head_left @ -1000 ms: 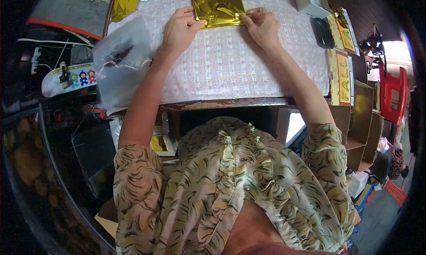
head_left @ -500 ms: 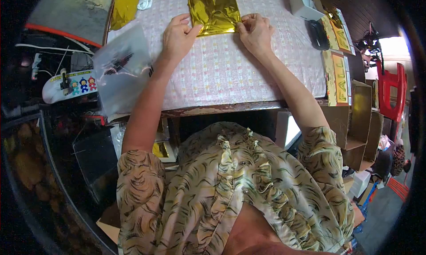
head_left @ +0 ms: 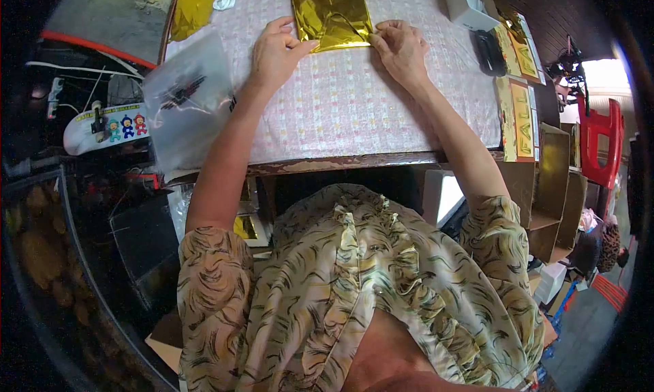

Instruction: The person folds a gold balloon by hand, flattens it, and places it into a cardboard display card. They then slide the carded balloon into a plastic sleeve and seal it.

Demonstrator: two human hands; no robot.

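Seen from the head camera, looking down, a shiny gold foil sheet [head_left: 332, 15] lies flat at the far side of the table, on a pink checked tablecloth [head_left: 340, 106]. The left hand [head_left: 276, 51] rests on the near left corner of the sheet, with the thumb pressing its edge down. The right hand [head_left: 402, 46] is curled up at the near right corner, and its fingertips pinch the edge there. The foil looks thin and slippery, so a hard tug from one hand could tear it or make a crease. If one hand lets go, the sheet could slide on the cloth and end up crooked. It looks like there is a fold near the right corner, but the sheet is far off and shiny, so that is hard to tell. A clear plastic bag [head_left: 187, 102] hangs over the table's left edge. An elbow could bump it off. A small white box [head_left: 466, 3] and a black thing [head_left: 488, 51] sit near the right hand, so a wide sweep could knock them.
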